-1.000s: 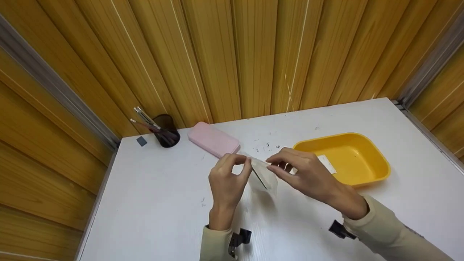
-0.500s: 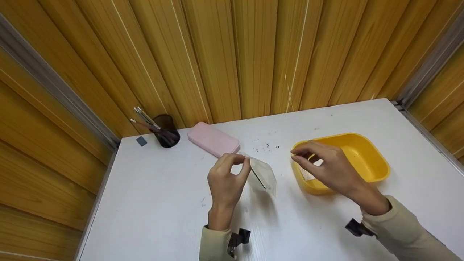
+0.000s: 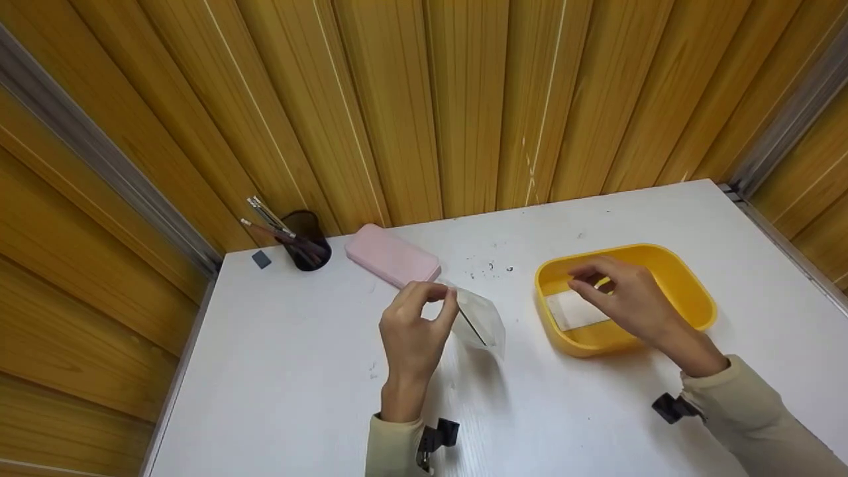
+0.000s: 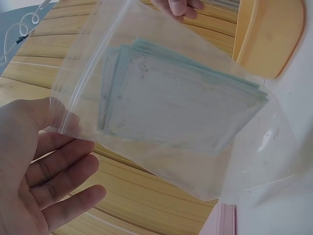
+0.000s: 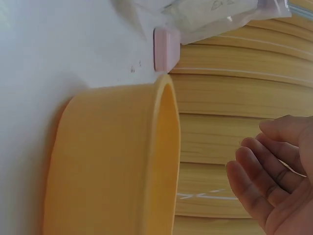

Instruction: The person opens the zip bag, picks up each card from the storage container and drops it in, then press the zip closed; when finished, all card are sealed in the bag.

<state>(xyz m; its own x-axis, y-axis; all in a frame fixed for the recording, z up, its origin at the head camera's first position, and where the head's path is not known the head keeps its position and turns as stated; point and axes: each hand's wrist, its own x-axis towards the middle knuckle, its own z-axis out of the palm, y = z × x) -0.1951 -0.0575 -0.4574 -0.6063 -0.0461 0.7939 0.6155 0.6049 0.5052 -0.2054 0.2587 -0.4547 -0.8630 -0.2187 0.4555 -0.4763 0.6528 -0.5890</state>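
A clear zip bag [image 3: 487, 318] hangs above the table, pinched at its top corner between the thumb and forefinger of my left hand [image 3: 414, 328]. Through the plastic, the left wrist view shows a stack of pale cards [image 4: 171, 103] with greenish edges. My right hand [image 3: 629, 301] is over the yellow tub [image 3: 563, 341], its fingers loosely bent and nothing in them. White cards or paper pieces [image 3: 576, 311] lie inside the tub at its left end, partly covered by that hand in the head view.
A pink case [image 3: 392, 256] lies at the back, behind the bag. Left of it stands a black mesh pen cup [image 3: 310, 242] with several pencils [image 3: 268, 228], beside a small dark eraser-like block [image 3: 261, 259]. Wood-patterned panels [image 3: 464, 112] close off the back.
My right hand has left the bag and moved right, over the tub, uncovering the white pieces there. My left hand still holds the bag in nearly the same place.
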